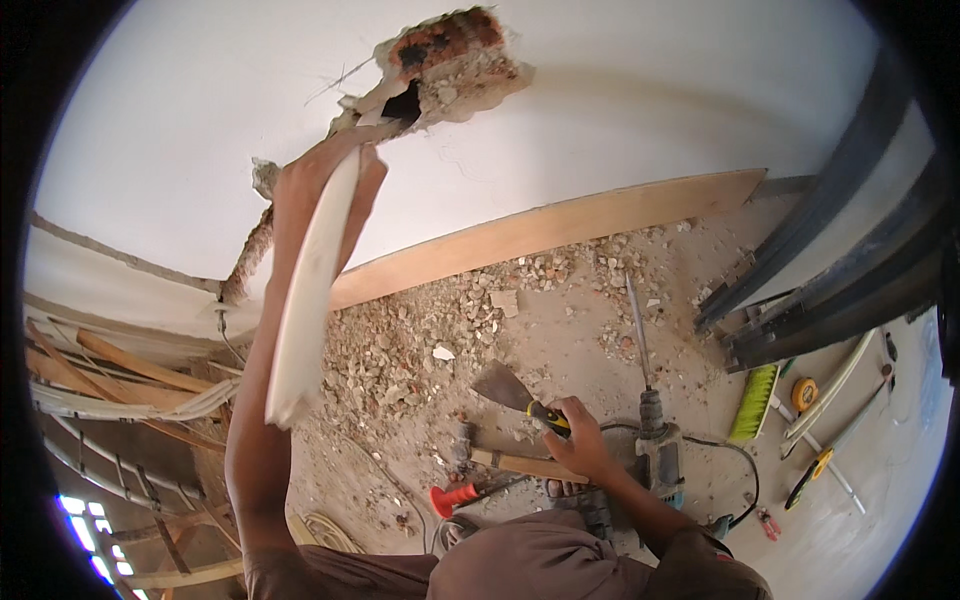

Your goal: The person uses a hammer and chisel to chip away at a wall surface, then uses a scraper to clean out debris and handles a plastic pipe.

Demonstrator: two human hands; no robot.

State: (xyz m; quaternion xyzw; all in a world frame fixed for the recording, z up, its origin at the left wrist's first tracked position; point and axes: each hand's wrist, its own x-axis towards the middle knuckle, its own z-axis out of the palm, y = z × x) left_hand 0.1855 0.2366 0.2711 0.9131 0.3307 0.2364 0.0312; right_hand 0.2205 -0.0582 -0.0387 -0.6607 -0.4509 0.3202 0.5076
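Observation:
My left hand (306, 171) is raised to the white wall (225, 97), shut around a long white strip (311, 300), perhaps a plastic pipe or trunking. Its rough, broken lower end hangs towards me. The strip's upper end appears to reach the broken hole (450, 75) in the wall, where red brick and crumbly mortar show around a dark cavity. Lower down, my right hand (581, 442) grips a scraper (506, 386) by its black and yellow handle. The scraper's blade points up and left above the floor.
Rubble (397, 337) lies along a wooden board (555, 225) at the wall's foot. Near my feet are a demolition hammer (660, 457), a hammer (517, 463) and a red-guarded chisel (454, 496). Rightward lie a green brush (754, 401), tape measure (805, 394), handsaw (814, 476) and pliers (769, 525).

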